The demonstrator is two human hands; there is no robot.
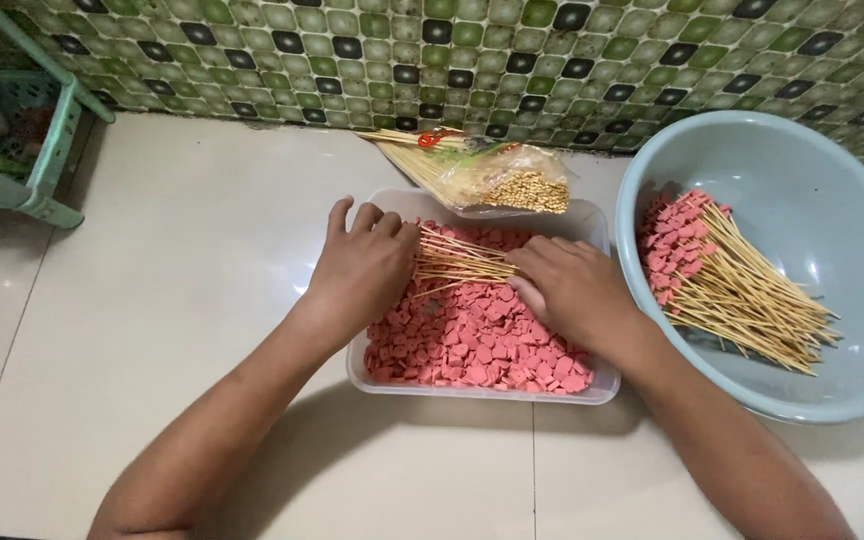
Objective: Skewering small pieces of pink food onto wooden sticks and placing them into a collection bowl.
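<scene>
My left hand (360, 265) grips a small bundle of bamboo skewers (460, 262) that fans out to the right over a clear plastic tub (482, 392). The tub is filled with pink sausage slices (472, 345). My right hand (570, 290) rests in the tub at the skewer tips, fingers bent over the slices; what it pinches is hidden. To the right, a pale blue basin (832, 210) holds several loaded skewers (722, 275) with pink slices at their far ends.
A plastic bag of spare bamboo skewers (477, 172) lies behind the tub against the green tiled wall. A green plastic rack (22, 130) stands at the far left. The floor is pale tile.
</scene>
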